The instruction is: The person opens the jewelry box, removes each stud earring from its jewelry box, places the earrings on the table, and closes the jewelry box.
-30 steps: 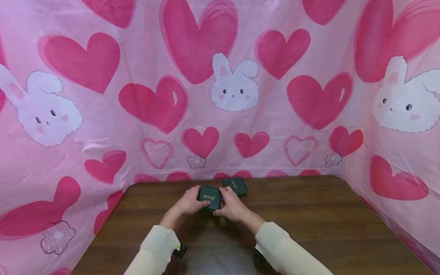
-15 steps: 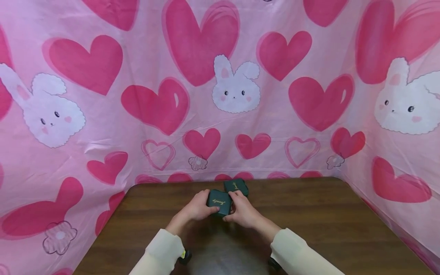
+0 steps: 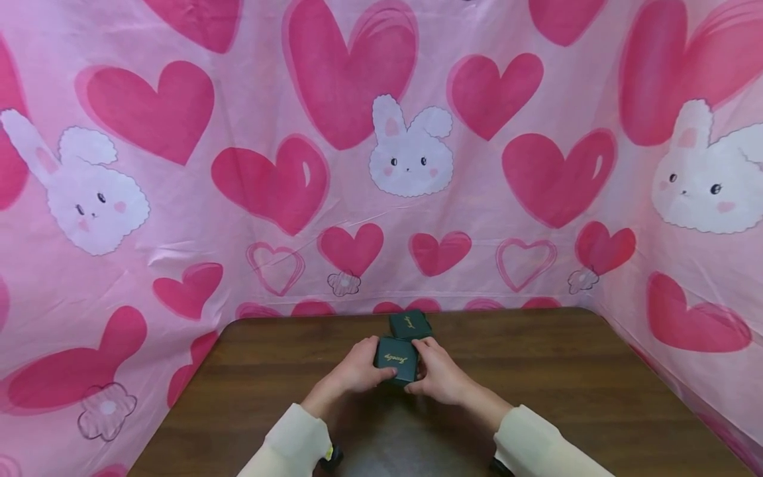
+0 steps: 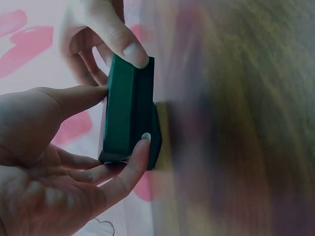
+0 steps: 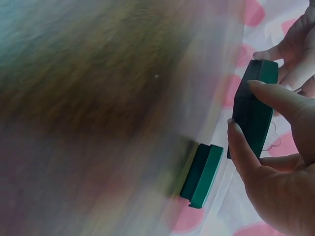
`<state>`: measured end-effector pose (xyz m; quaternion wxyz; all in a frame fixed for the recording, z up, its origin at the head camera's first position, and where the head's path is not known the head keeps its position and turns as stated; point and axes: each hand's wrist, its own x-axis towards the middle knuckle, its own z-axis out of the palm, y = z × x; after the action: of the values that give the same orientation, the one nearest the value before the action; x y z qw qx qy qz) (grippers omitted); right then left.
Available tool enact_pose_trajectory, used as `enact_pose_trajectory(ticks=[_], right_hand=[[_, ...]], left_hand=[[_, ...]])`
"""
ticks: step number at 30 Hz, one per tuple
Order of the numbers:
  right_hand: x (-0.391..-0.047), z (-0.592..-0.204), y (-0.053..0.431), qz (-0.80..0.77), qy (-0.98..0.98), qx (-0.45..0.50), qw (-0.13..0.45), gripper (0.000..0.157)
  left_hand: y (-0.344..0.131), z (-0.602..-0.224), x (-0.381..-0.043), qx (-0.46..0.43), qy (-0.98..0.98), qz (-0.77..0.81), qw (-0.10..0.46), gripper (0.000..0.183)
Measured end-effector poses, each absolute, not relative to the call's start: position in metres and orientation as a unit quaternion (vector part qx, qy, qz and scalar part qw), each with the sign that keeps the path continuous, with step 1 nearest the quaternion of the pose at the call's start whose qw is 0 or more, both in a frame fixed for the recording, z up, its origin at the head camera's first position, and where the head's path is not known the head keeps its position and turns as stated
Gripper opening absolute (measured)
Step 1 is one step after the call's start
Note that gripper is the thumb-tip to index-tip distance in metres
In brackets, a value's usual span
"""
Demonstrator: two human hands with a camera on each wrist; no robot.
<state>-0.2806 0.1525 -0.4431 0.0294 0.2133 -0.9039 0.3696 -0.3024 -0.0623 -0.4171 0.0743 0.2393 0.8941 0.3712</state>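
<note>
Box (image 3: 401, 356), dark green, flat and square, with gold script on its top, is between the two hands. The left hand (image 3: 359, 366) grasps its left side, with the thumb upon the top near the front edge. The right hand (image 3: 442, 374) grasps the right side; neither hand is released. A second dark green box (image 3: 410, 323), flat and also with gold script, rests beyond the hands on the brown wood-grain table (image 3: 536, 371). The right wrist view shows a gap between the two boxes.

Compared with a second ago, the hands carry the box towards the person's right and a little nearer to the body, so it is now almost in front of the second box, which lies practically where it lay. This suggests that the handling is in progress: the box appears raised, its lid seems closed, and both grips remain.
</note>
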Motion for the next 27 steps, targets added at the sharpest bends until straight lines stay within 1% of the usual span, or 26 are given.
enact_pose_trajectory(ticks=[10,16,21,25,27], right_hand=[[-0.269,-0.447,0.169,0.373,-0.901,0.222,0.021,0.086],[-0.265,-0.449,0.177,0.36,-0.906,0.221,0.011,0.086],[-0.262,-0.45,0.183,0.341,-0.913,0.224,0.013,0.087],[-0.261,-0.452,0.186,0.323,-0.92,0.221,0.007,0.089],[-0.261,-0.453,0.187,0.318,-0.922,0.223,0.002,0.089]], left_hand=[[-0.049,-0.42,-0.292,0.249,0.896,0.357,0.093,0.059],[-0.042,-0.425,-0.292,0.262,0.9,0.335,0.094,0.06],[-0.039,-0.428,-0.289,0.26,0.9,0.333,0.11,0.061],[-0.037,-0.434,-0.29,0.254,0.9,0.332,0.128,0.068],[-0.038,-0.445,-0.296,0.262,0.9,0.324,0.128,0.071]])
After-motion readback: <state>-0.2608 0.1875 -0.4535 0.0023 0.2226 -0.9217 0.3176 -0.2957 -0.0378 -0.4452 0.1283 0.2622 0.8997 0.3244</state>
